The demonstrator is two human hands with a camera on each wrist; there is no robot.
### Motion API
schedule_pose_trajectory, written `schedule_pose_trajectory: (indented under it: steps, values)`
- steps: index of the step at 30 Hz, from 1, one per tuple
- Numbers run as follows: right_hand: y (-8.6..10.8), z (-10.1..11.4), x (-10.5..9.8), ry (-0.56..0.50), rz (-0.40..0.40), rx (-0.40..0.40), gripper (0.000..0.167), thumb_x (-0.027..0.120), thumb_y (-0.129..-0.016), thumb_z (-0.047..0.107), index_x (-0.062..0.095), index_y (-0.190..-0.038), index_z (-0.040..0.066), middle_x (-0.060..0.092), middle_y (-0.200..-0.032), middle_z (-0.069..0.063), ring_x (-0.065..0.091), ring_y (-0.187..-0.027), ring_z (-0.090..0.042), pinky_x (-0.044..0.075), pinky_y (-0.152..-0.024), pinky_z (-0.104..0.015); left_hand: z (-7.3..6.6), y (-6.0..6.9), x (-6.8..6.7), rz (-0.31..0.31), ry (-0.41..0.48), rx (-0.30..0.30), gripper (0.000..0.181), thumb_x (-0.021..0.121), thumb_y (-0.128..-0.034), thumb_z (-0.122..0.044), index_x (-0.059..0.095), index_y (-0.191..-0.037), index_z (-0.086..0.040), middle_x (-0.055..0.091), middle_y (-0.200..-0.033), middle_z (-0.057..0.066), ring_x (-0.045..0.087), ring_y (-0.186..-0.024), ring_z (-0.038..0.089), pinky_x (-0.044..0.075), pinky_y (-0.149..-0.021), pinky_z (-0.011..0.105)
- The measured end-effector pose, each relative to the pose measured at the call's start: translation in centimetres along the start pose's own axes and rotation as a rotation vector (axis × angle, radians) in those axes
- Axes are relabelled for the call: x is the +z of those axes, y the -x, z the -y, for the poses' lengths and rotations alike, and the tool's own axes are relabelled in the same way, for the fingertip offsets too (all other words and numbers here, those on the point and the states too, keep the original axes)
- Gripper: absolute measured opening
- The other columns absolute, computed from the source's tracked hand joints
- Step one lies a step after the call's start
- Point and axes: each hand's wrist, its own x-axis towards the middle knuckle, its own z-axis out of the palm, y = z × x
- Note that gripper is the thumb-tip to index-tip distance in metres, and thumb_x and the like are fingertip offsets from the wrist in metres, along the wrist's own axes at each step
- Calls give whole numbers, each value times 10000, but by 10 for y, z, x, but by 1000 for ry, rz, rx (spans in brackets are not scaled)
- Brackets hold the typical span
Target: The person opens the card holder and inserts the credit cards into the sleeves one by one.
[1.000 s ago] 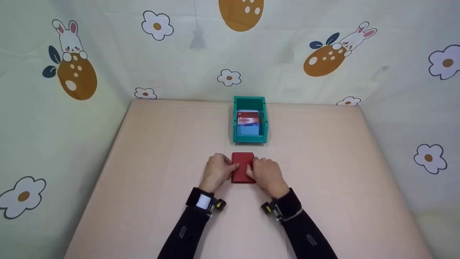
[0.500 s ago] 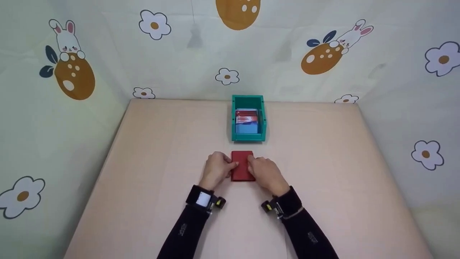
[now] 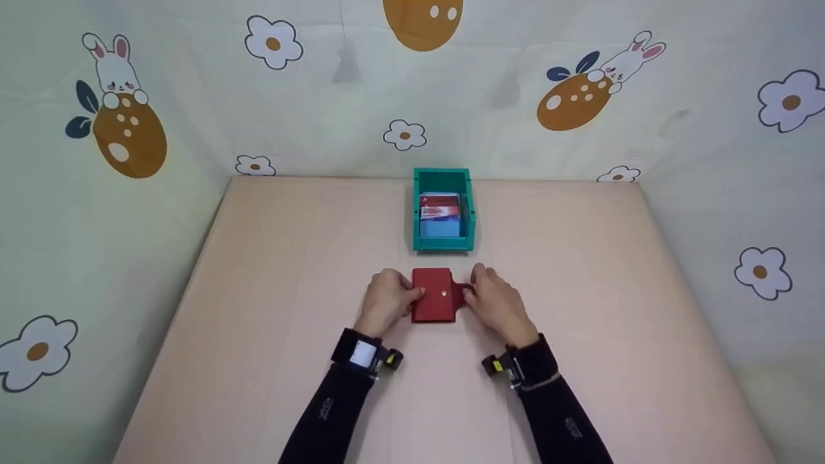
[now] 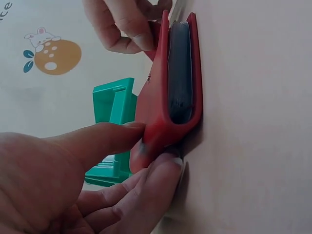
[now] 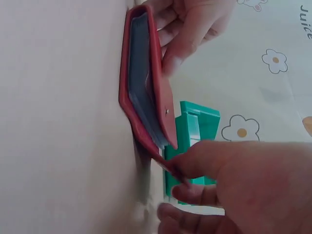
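A red card holder (image 3: pixel 430 303) with a snap stud on its cover lies on the table between both hands. Its closing strap (image 3: pixel 459 294) sticks out to the right, unfastened. Clear plastic sleeves (image 4: pixel 179 73) show between the covers in the left wrist view. My left hand (image 3: pixel 385 299) pinches the spine side, thumb on top and fingers beneath. With thumb and forefinger, my right hand (image 3: pixel 501 303) pinches the strap's end, as the right wrist view shows; its other fingers are loosely bent.
Beyond the card holder stands a green bin (image 3: pixel 443 244) holding several cards (image 3: pixel 440 216), red, white and blue. The table (image 3: pixel 309 245) meets a patterned cloth backdrop (image 3: pixel 322 116) at the back and sides.
My right hand has moved right from the cover's edge, pulling the strap off the cover and baring the snap stud. The left hand keeps its pinch on the card holder.
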Motion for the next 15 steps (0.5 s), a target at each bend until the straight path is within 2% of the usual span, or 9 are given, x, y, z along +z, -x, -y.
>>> schedule_pose_trajectory:
  steps: [3, 7, 10, 13, 15]
  values:
    - [-1, -1, -1, 30, -28, -6, 188, 731, -1033, 151, 598, -1122, 51, 666, -1014, -146, 616, -842, -262, 565, -774, -449, -2, 1, 1, -19, -31, 22, 178, 840, -962, -177, 750, -904, -34, 672, -693, 50, 595, -554, 123, 431, -499, 219]
    - [-3, 0, -1, 12, -23, -12, 125, 758, -1006, 103, 637, -1003, 70, 715, -908, -113, 623, -806, -235, 541, -734, -395, -8, 3, 4, -80, -99, 94, 196, 845, -941, -139, 680, -902, -41, 677, -754, 73, 616, -659, 160, 466, -570, 253]
    - [-5, 0, -1, 12, -4, -6, 90, 744, -1011, 100, 665, -973, 77, 736, -867, -96, 624, -769, -217, 527, -709, -363, -15, 4, 9, -96, -148, 130, 183, 812, -947, -113, 649, -899, -46, 705, -824, 103, 656, -764, 195, 528, -659, 299]
    - [-6, -1, -1, 16, 19, -3, 76, 726, -1024, 114, 681, -983, 70, 740, -863, -98, 620, -746, -206, 520, -688, -346, -19, 5, 16, -88, -181, 128, 193, 806, -967, -175, 682, -962, -28, 744, -881, 134, 708, -822, 226, 594, -738, 353]
    - [-7, -1, 0, 13, 32, 0, 78, 717, -1032, 124, 685, -993, 65, 739, -865, -97, 613, -741, -201, 512, -681, -339, -21, 5, 21, -92, -208, 123, 327, 833, -962, -278, 700, -1067, 2, 759, -951, 151, 729, -865, 241, 627, -793, 375]
